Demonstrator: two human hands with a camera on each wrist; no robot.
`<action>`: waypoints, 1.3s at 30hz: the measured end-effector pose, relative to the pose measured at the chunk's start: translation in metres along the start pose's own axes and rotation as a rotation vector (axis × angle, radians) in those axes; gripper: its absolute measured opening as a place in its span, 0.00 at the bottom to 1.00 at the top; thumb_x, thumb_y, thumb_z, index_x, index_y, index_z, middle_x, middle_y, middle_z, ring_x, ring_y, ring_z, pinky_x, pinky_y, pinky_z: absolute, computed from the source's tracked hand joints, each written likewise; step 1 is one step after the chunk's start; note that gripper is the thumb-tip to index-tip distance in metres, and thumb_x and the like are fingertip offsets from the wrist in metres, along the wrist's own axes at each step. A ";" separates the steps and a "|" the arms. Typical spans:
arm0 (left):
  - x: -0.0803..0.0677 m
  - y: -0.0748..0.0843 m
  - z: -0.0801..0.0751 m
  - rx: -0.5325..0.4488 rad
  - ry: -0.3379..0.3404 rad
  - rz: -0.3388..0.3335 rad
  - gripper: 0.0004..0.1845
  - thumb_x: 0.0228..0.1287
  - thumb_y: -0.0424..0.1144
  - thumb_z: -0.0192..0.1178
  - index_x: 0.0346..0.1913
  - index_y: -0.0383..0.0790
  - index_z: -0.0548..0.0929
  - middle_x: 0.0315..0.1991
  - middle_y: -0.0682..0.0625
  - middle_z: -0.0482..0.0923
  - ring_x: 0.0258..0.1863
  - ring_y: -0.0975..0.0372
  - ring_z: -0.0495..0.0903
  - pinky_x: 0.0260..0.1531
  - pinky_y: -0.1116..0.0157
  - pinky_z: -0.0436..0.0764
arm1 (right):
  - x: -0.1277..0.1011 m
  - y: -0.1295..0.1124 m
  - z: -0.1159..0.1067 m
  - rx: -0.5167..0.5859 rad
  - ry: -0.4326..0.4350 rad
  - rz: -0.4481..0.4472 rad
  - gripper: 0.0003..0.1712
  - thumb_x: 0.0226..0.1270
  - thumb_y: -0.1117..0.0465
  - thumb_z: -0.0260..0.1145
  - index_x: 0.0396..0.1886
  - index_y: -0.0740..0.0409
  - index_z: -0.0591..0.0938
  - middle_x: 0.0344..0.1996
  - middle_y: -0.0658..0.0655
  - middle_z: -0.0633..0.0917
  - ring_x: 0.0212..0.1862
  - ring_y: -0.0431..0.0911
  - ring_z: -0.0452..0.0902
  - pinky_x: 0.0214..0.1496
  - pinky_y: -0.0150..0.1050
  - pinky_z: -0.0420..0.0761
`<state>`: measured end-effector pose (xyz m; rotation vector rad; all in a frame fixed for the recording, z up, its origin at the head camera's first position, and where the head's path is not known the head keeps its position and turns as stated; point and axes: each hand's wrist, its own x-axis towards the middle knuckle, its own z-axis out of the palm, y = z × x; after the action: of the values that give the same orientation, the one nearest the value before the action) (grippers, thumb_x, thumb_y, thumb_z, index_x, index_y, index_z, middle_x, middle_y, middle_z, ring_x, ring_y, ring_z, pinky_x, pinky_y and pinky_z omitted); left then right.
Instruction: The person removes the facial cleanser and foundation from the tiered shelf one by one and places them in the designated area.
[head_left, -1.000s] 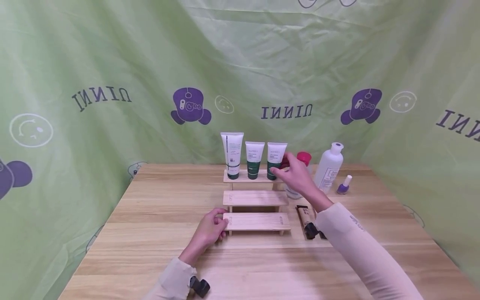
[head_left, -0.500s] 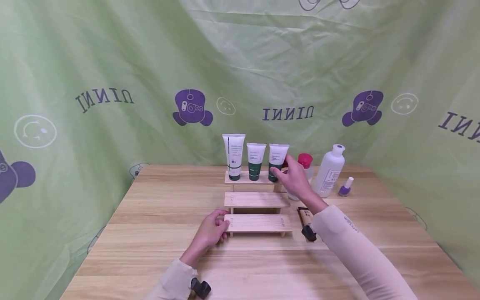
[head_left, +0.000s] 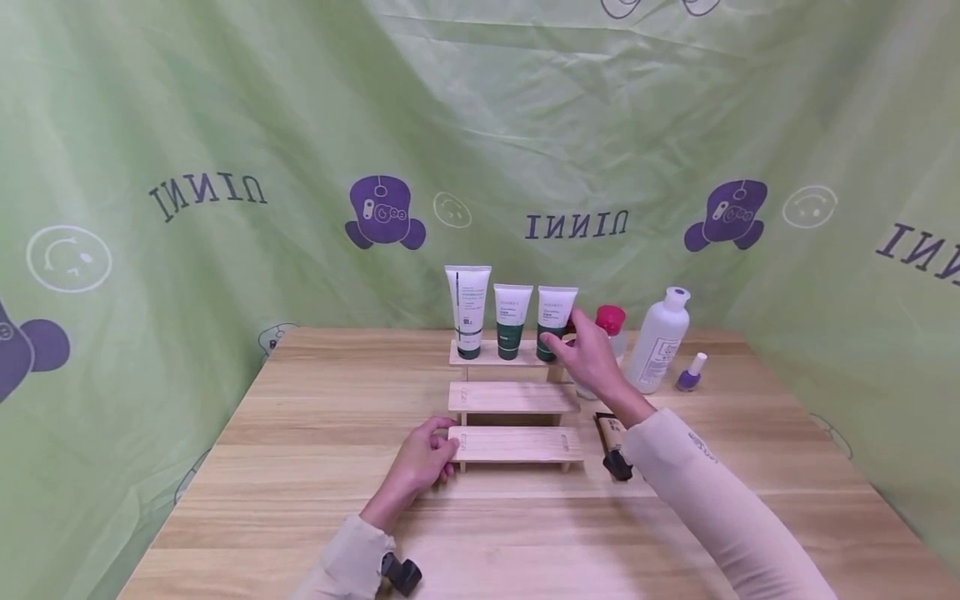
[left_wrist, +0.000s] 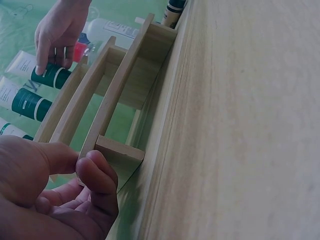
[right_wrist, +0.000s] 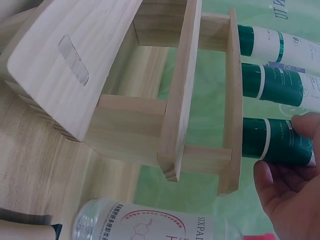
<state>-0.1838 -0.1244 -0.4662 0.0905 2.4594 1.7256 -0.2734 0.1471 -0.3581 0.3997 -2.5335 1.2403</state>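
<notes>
A three-step wooden rack (head_left: 516,443) stands on the table. My left hand (head_left: 422,457) grips the left end of its lowest step; the left wrist view shows thumb and fingers pinching the board. On the top step, several caps-down squeeze tubes stand in a row: a tall white tube (head_left: 468,308), a small white-and-green tube (head_left: 512,321) and a matching right-hand tube (head_left: 555,317). My right hand (head_left: 590,357) holds that right-hand tube by its green lower part, thumb in front. In the right wrist view this tube (right_wrist: 275,142) stands upright on the step between thumb and fingers.
Right of the rack are a clear bottle with a red cap (head_left: 610,319), partly hidden by my hand, a white bottle (head_left: 660,342) and purple nail polish (head_left: 690,373). A brown tube (head_left: 611,432) lies beside the lower steps, partly behind my wrist. A green curtain (head_left: 300,125) hangs behind.
My right forearm has swung slightly left while the hand stays at the right-hand tube. The left hand and rack keep their places; the head view has shifted a little.
</notes>
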 end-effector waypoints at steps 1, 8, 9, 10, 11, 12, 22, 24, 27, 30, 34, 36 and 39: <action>0.000 0.000 0.000 -0.001 -0.001 0.000 0.19 0.68 0.31 0.56 0.61 0.32 0.73 0.20 0.47 0.76 0.14 0.61 0.74 0.15 0.67 0.75 | 0.000 0.000 0.000 0.001 0.000 0.001 0.24 0.67 0.58 0.67 0.57 0.65 0.72 0.48 0.65 0.82 0.49 0.56 0.78 0.49 0.50 0.82; 0.001 0.000 0.000 0.000 -0.006 -0.008 0.19 0.68 0.32 0.56 0.61 0.32 0.73 0.20 0.47 0.76 0.14 0.61 0.74 0.14 0.68 0.74 | -0.006 -0.002 -0.006 0.017 0.029 -0.005 0.24 0.67 0.57 0.67 0.56 0.66 0.73 0.47 0.66 0.82 0.47 0.56 0.79 0.48 0.50 0.81; 0.001 0.000 0.000 0.003 -0.005 -0.012 0.19 0.68 0.32 0.56 0.61 0.33 0.73 0.20 0.47 0.77 0.14 0.61 0.74 0.14 0.68 0.74 | -0.007 -0.003 -0.008 0.020 0.038 -0.012 0.24 0.67 0.57 0.68 0.56 0.67 0.73 0.46 0.66 0.82 0.46 0.56 0.79 0.47 0.50 0.81; 0.001 0.001 0.000 0.005 -0.003 -0.013 0.19 0.68 0.32 0.57 0.61 0.33 0.73 0.20 0.47 0.77 0.14 0.61 0.75 0.14 0.68 0.74 | -0.008 -0.005 -0.011 0.025 0.047 -0.021 0.24 0.66 0.58 0.68 0.55 0.67 0.73 0.46 0.66 0.82 0.45 0.56 0.79 0.46 0.49 0.81; 0.001 0.001 -0.001 0.006 -0.002 -0.016 0.19 0.68 0.32 0.57 0.61 0.34 0.74 0.20 0.47 0.76 0.14 0.61 0.75 0.14 0.68 0.74 | -0.009 -0.008 -0.014 0.033 0.061 -0.033 0.24 0.66 0.58 0.68 0.55 0.67 0.73 0.45 0.66 0.83 0.45 0.56 0.79 0.45 0.48 0.81; 0.001 0.001 -0.001 0.009 0.000 -0.015 0.19 0.68 0.32 0.57 0.61 0.34 0.74 0.20 0.47 0.76 0.14 0.61 0.75 0.14 0.68 0.75 | -0.010 -0.010 -0.017 0.042 0.072 -0.044 0.23 0.66 0.59 0.68 0.54 0.68 0.74 0.45 0.67 0.83 0.44 0.56 0.79 0.44 0.46 0.81; 0.005 0.002 0.000 -0.015 -0.018 -0.017 0.19 0.69 0.33 0.56 0.61 0.34 0.73 0.20 0.48 0.76 0.15 0.60 0.75 0.17 0.67 0.76 | -0.040 -0.023 -0.073 0.053 0.146 -0.106 0.22 0.65 0.62 0.68 0.53 0.70 0.75 0.42 0.68 0.84 0.39 0.50 0.80 0.38 0.25 0.79; 0.004 0.001 0.000 -0.015 -0.016 -0.016 0.19 0.69 0.33 0.56 0.61 0.34 0.73 0.20 0.47 0.76 0.15 0.60 0.75 0.16 0.66 0.76 | -0.050 -0.023 -0.084 0.037 0.170 -0.122 0.21 0.64 0.64 0.69 0.52 0.71 0.76 0.41 0.68 0.84 0.38 0.44 0.79 0.38 0.23 0.78; 0.004 0.000 0.000 -0.015 -0.010 -0.018 0.19 0.69 0.33 0.57 0.60 0.34 0.74 0.20 0.47 0.76 0.15 0.60 0.75 0.16 0.67 0.75 | -0.063 -0.022 -0.099 0.014 0.198 -0.143 0.20 0.62 0.68 0.69 0.52 0.73 0.76 0.42 0.68 0.83 0.37 0.34 0.77 0.38 0.21 0.78; 0.004 0.000 0.000 -0.016 -0.004 -0.020 0.18 0.68 0.32 0.57 0.60 0.34 0.74 0.19 0.48 0.76 0.15 0.61 0.75 0.15 0.67 0.75 | -0.074 -0.022 -0.110 -0.002 0.217 -0.153 0.21 0.60 0.70 0.69 0.52 0.73 0.76 0.41 0.69 0.83 0.36 0.31 0.76 0.38 0.19 0.77; 0.003 -0.001 0.000 -0.017 -0.002 -0.014 0.18 0.68 0.32 0.57 0.59 0.34 0.75 0.19 0.48 0.75 0.15 0.61 0.75 0.16 0.67 0.75 | -0.087 -0.020 -0.121 -0.042 0.218 -0.121 0.22 0.61 0.70 0.69 0.53 0.73 0.76 0.42 0.69 0.83 0.36 0.29 0.74 0.37 0.18 0.76; 0.003 0.000 0.000 -0.019 -0.001 -0.017 0.18 0.68 0.32 0.57 0.59 0.34 0.75 0.19 0.48 0.75 0.15 0.61 0.75 0.16 0.67 0.75 | -0.093 -0.018 -0.123 -0.061 0.212 -0.100 0.22 0.61 0.69 0.69 0.53 0.72 0.76 0.42 0.69 0.83 0.36 0.29 0.74 0.36 0.18 0.76; 0.002 0.000 0.001 -0.022 -0.001 -0.026 0.18 0.68 0.32 0.57 0.59 0.34 0.74 0.19 0.48 0.76 0.15 0.61 0.75 0.16 0.67 0.75 | -0.100 -0.016 -0.126 -0.088 0.207 -0.083 0.21 0.62 0.68 0.69 0.53 0.72 0.76 0.41 0.68 0.83 0.35 0.31 0.74 0.37 0.19 0.75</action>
<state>-0.1859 -0.1235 -0.4670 0.0562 2.4287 1.7414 -0.1588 0.2499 -0.3109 0.3339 -2.3611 1.0770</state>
